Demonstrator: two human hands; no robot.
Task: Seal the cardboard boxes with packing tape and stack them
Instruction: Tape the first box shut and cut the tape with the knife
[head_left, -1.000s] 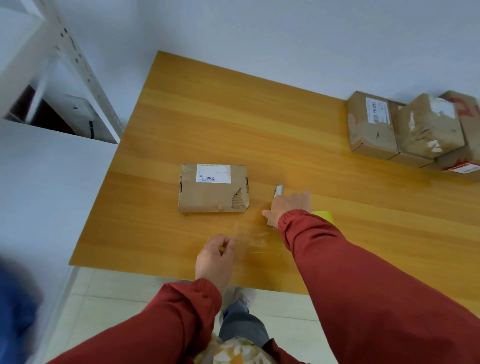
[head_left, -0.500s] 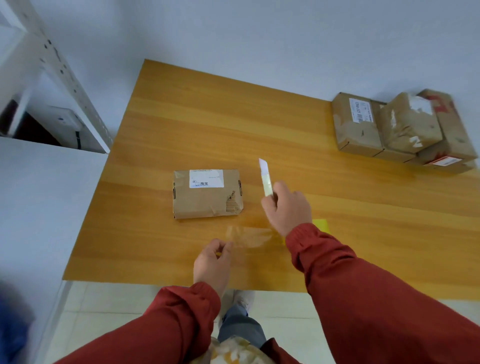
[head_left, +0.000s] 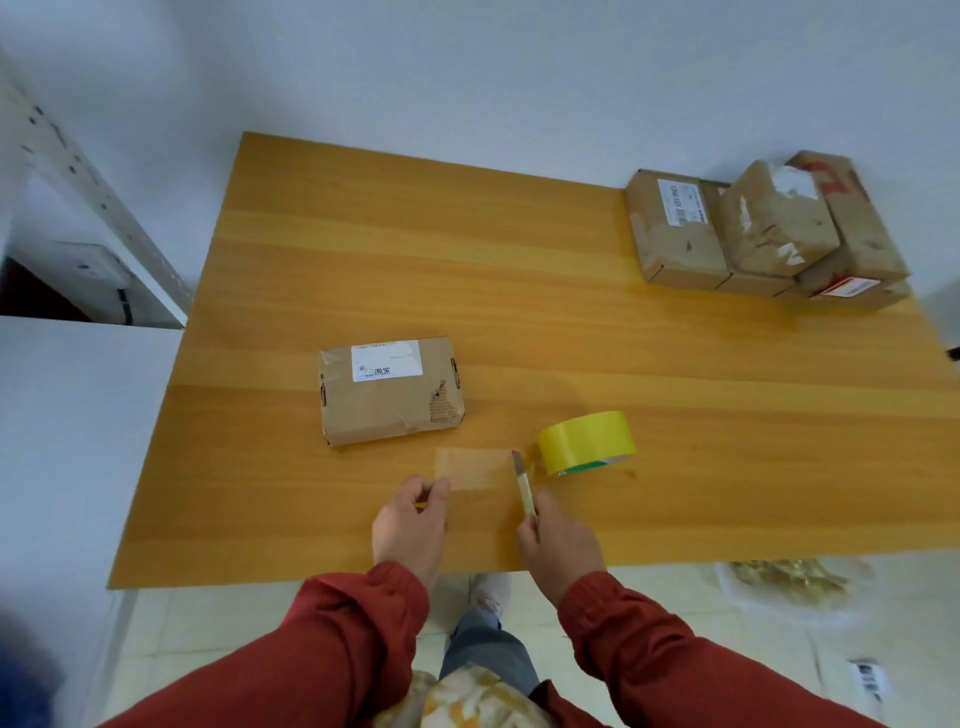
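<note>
wooden table (head_left: 363, 249) against a pale wall (head_left: 519, 78) carries everything. the left hand (head_left: 410, 525), near the front edge, pinches the free end of a clear strip (head_left: 474, 467) between thumb and fingers and holds it taut. the right hand (head_left: 562, 545) is curled round the handle of a knife (head_left: 523, 486). a second ago it was down on the table at that knife, then it lifted it blade up. now the blade lies against the strip just beside the yellow roll (head_left: 587, 441), which the hand no longer hides. so the length is pulled out and the cut looks about to be made; i cannot tell whether the blade has bitten yet. once severed, the strip probably goes onto the box (head_left: 390, 395). it sits apart from both hands, left of the table's middle, much where it was before. whether its seam already carries fresh tape i cannot tell. a pile (head_left: 763, 234) of other boxes waits at the far right corner.
</note>
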